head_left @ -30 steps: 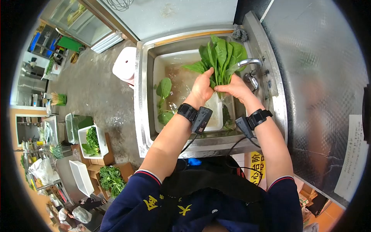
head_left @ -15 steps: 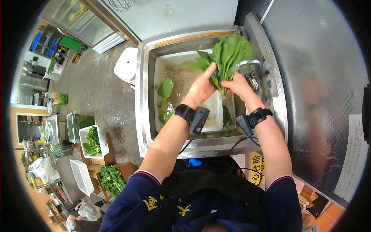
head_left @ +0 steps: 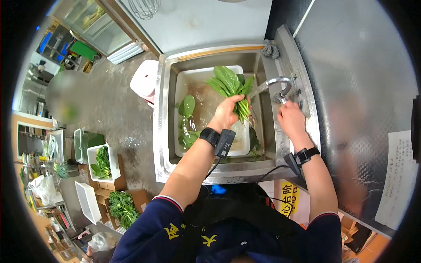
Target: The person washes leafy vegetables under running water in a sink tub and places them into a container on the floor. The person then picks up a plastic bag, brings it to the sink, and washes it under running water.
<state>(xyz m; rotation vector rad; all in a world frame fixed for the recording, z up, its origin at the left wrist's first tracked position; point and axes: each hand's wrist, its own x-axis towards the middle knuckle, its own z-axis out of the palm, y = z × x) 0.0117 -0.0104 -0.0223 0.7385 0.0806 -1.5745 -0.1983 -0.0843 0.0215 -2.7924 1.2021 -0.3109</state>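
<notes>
Beside the sink (head_left: 160, 131)'s right edge, your right hand (head_left: 291, 119) curls round the tap lever (head_left: 284, 101); your left hand (head_left: 226, 114) clasps the leafy greens (head_left: 227, 81) by their stems, leaves angled toward the far edge.

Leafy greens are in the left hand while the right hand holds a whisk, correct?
The right-hand part is wrong: the head view shows the right hand on the tap handle. The left hand does hold the leafy greens.

Wet grey concrete floor (head_left: 136, 118), apparently beside a glass-doored cabinet (head_left: 98, 26).
</notes>
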